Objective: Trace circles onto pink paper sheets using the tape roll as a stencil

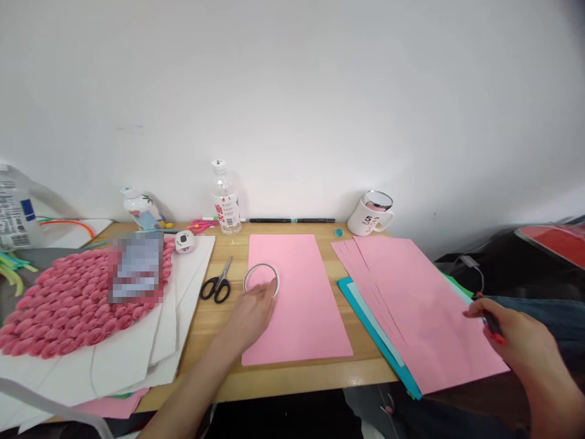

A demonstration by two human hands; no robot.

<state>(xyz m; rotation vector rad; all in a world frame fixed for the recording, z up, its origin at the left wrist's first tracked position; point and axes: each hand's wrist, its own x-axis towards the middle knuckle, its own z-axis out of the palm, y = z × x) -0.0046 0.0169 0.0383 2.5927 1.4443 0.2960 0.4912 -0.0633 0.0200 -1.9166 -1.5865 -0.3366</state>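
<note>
A thin white ring [247, 279], like a roll of tape, lies at the upper left of a pink paper sheet [301, 305] on the table. My left hand [253, 311] has its fingers closed on the ring's lower right side. My right hand [516, 332] is closed around a black and red pen [493, 329], most of it hidden by the fingers. That hand hovers at the right edge of a fanned pile of pink sheets [411, 305]. Black-handled scissors [218, 288] rest left of the ring.
Pink paper rosettes [86, 299] cover white sheets [183, 329] at the left, with a blurred-out phone-like item on top. A plastic bottle [226, 201], black pens [292, 220] and a lidded mug [371, 213] line the wall. Teal sheets [365, 317] stick out beneath the right pile.
</note>
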